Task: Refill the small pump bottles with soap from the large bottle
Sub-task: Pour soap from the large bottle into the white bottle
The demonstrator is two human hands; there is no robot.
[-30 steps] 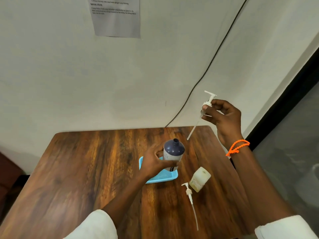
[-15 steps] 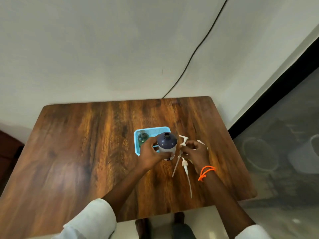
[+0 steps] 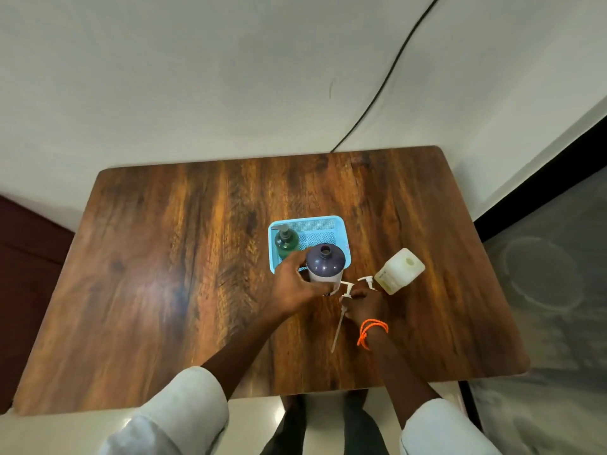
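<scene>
Nearest to me, two white sleeves [image 3: 184, 412] frame the lower edge, arms reaching out over a dark wooden table [image 3: 164, 290]. My right hand [image 3: 363, 307], with an orange cord [image 3: 371, 331] at the wrist, rests low on the table, fingers pinching a white pump head [image 3: 347, 290] whose thin tube trails back toward me. A second pump head [image 3: 369, 282] lies just beside it. My left hand [image 3: 295, 287] wraps around an upright dark-capped bottle [image 3: 325, 266], its mouth open. To the right, a pale yellowish bottle [image 3: 399, 270] lies tilted on the wood. Beyond, a blue basket [image 3: 328, 224] holds a green pump bottle [image 3: 286, 241]. A black cable [image 3: 387, 77] runs down the far wall.
</scene>
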